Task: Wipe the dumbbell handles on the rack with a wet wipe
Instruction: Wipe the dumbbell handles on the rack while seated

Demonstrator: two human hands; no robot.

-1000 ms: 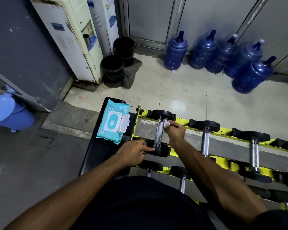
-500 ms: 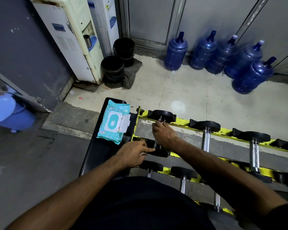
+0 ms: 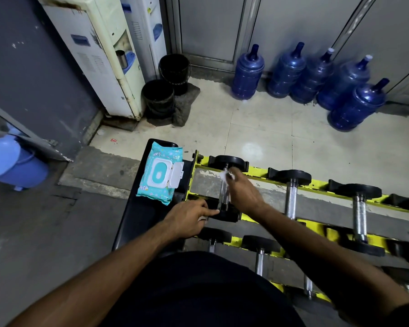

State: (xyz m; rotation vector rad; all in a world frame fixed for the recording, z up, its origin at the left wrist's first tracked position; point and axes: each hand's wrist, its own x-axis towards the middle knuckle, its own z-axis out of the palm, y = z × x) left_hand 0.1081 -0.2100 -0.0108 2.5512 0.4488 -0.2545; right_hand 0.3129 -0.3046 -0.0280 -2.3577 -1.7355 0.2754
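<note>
R hand [image 3: 244, 193] reached over the leftmost dumbbell [image 3: 228, 161] on the yellow rack [image 3: 257, 172]. Its fingertips pinched a white wet wipe [image 3: 224, 176] against the far end of the chrome handle [image 3: 222, 194], right below the far weight head. The hand was motion-blurred, so exactly which fingers closed on the wipe couldn't be told. The rest of the handle ran back from those fingertips toward the palm side, just left of the knuckles.

L hand [image 3: 188, 219] sat at the near end of the same dumbbell. Index finger [image 3: 210, 211] was straight, its tip touching the near weight head [image 3: 224, 214]; the other fingers were loosely curled. A pale speck showed under them, too small to tell what it was.

Left of & a bit beyond the L fingertips, a teal wipe pack [image 3: 161, 173] lay on a black bench [image 3: 137, 220] w/ its flip lid open. To the right of the R fingers, 2 more dumbbells [image 3: 291, 194] lay across the same tier, well apart from the hand. More sat on the lower tier, nearer the body than both sets of fingers.

Far beyond the fingertips, blue water jugs [image 3: 247, 74] stood along the wall. Off to the left were 2 black buckets [image 3: 158, 97] & water dispensers [image 3: 99, 55].
</note>
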